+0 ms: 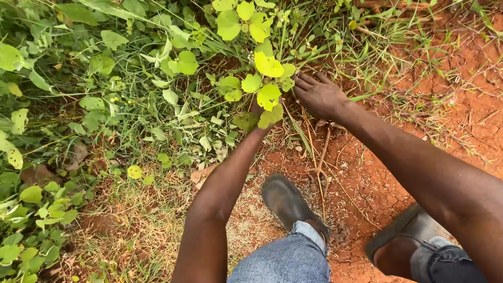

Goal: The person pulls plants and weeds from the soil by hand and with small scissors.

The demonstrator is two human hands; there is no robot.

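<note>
Left hand [255,111] reached under the leafy weed [267,78], grip hidden by leaves, cannot tell. Right hand [317,94] lay fingers spread, pressing at its base near red soil [367,183].

Red soil [456,112] is seen bare and cracked, taken here as the landmark. Left of it, dense green weeds [78,78] are spread. Dry grass [139,220] is scattered along its lower left edge. Two dark shoes [285,199] are planted on it, with blue jeans [285,259] below them.
</note>
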